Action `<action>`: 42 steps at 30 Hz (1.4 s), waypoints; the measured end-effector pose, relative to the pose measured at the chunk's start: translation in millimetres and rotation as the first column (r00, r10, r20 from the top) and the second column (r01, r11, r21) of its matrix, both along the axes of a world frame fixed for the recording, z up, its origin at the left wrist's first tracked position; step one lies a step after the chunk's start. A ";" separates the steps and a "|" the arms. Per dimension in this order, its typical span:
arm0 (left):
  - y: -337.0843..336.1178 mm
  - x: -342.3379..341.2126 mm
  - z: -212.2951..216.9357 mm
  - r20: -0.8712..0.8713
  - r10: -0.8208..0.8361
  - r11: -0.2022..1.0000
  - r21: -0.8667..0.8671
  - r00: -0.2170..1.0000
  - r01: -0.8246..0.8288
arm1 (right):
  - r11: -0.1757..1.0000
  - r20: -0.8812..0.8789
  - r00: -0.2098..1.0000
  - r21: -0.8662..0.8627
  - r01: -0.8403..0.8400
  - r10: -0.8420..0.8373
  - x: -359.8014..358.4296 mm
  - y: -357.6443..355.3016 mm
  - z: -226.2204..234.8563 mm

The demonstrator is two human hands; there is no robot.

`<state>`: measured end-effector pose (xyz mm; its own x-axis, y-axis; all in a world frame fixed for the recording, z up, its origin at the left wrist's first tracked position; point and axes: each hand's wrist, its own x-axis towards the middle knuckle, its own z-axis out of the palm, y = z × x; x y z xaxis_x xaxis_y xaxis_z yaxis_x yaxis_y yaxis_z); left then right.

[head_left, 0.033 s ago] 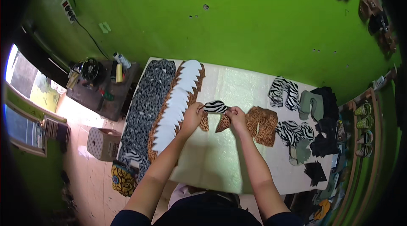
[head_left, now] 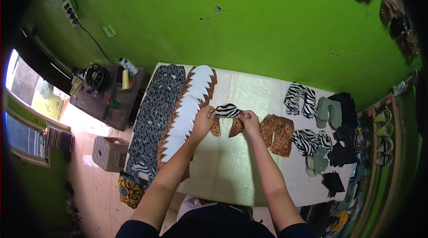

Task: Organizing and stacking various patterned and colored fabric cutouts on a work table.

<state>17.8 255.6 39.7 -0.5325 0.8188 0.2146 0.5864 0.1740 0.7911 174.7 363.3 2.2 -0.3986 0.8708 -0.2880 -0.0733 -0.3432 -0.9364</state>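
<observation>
Over the middle of the table I hold a curved zebra-print fabric piece [head_left: 228, 110] stretched between both hands. My left hand [head_left: 204, 120] pinches its left end; my right hand [head_left: 250, 122] pinches its right end. Below the fingers show two leopard-print flaps, a left flap [head_left: 216, 127] and a right flap [head_left: 236, 127]; whether they are joined to the zebra piece I cannot tell. Right of my right hand lies a leopard-print fabric pile [head_left: 276, 135]. Left of my left hand runs a row of overlapping white cut pieces [head_left: 180, 117] on brown leopard-print fabric [head_left: 211, 88].
Grey-black patterned fabric [head_left: 156, 104] covers the table's left side. Zebra pieces [head_left: 307, 142], green pieces [head_left: 328, 112] and black pieces [head_left: 343, 137] lie at the right. A side table [head_left: 111, 111] with thread spools and a cardboard box [head_left: 109, 153] stand left; a shoe rack [head_left: 383, 126] stands right.
The view has shifted very slightly. Both hands keep their pinch on the zebra-print piece, and the leopard-print flaps hang at a slightly different angle.
</observation>
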 end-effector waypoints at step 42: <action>56.2 98.7 -39.0 -0.183 -0.477 0.879 -0.085 0.860 0.470 | 0.675 0.616 0.476 0.735 -0.062 -0.628 80.4 -28.4 13.8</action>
